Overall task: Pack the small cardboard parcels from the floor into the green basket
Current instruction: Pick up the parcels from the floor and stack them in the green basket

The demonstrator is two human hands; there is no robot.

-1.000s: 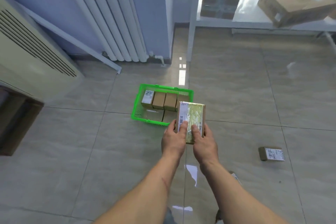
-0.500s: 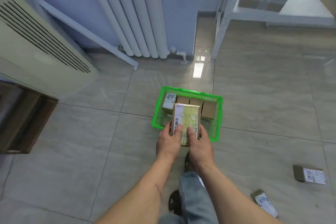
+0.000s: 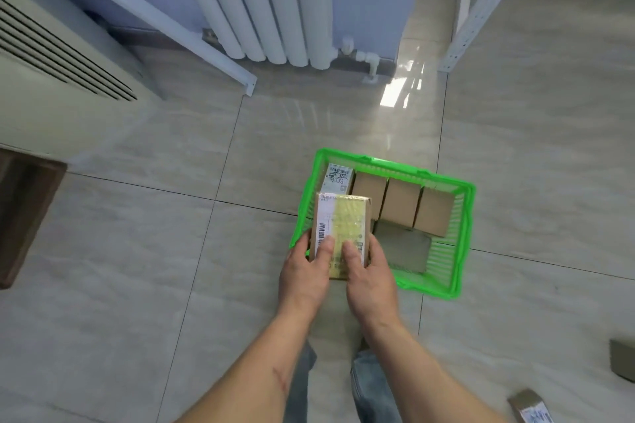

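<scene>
From the head camera, I see the flat rectangular cardboard parcel with a white barcode label and yellowish tape (image 3: 340,233) just right of frame centre, gripped at its near end by both hands. Its long axis runs away from me, up the frame, and its far end overlaps the near-left corner of the green plastic mesh basket (image 3: 460,240). The left hand (image 3: 304,271) and right hand (image 3: 369,273) sit side by side; each lays a digit flat on the top face, with the other fingers wrapped round the parcel's sides, so both are narrow and holding it.

Inside the basket, a row of plain brown boxes (image 3: 400,201) stands along the far wall, with a labelled one (image 3: 338,178) at its left end. The free floor patch in the basket (image 3: 403,245) lies right of the held parcel, so I judge the move goes right and down; the right hand is nearer it.

More small parcels (image 3: 531,410) lie on the tiles at lower right.
</scene>
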